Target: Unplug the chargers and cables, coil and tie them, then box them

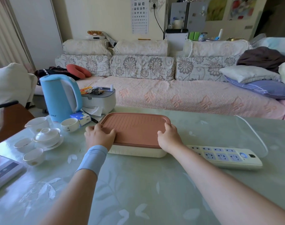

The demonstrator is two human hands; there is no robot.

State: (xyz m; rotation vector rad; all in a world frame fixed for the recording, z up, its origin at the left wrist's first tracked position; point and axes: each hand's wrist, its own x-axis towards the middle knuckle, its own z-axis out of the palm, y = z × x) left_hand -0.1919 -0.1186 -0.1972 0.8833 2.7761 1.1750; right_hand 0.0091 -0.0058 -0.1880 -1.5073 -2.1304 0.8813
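A cream box (138, 152) with a terracotta-pink ridged lid (136, 127) sits on the table in front of me, lid on. My left hand (98, 135) presses on the lid's near left corner, fingers lying over the edge. My right hand (168, 135) rests on the near right corner with its fingers on the lid's rim. A white power strip (226, 156) with blue sockets lies just right of the box, nothing plugged into it, its white cord (252, 132) looping away to the right. No chargers or cables show outside the box.
On the left stand a blue kettle (60, 98), white tea cups (33, 155) and a lidded bowl (47, 135), a tissue pack (80, 117) and a grey container (99, 99). A floral sofa (171, 88) runs behind the green glass-topped table (138, 192).
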